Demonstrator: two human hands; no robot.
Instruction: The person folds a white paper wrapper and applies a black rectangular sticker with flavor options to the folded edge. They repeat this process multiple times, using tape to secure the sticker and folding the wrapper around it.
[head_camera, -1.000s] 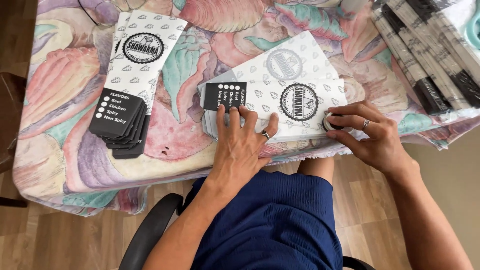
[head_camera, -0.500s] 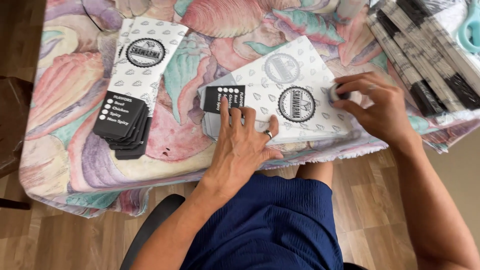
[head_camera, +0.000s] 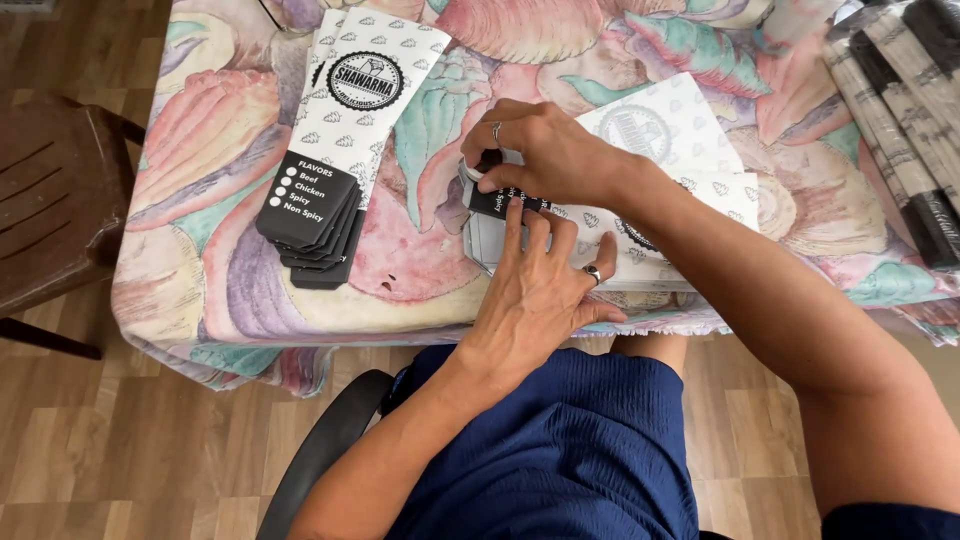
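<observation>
1. The right hand (head_camera: 545, 150) has come across from the far edge of the paper sleeve (head_camera: 660, 150) and is now pinching its black end.
2. The left hand (head_camera: 530, 290) is still pressing flat, fingers spread, on the near part.
3. The sleeve is lying on the tabletop (head_camera: 200, 150), being folded over.
4. A stack of finished sleeves (head_camera: 335, 150) is sitting to the left.

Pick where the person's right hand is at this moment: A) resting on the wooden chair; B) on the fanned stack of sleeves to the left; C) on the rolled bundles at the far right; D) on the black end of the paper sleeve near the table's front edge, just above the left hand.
D: the right hand grips the black end of the paper sleeve, directly above the left hand that presses it flat.
</observation>
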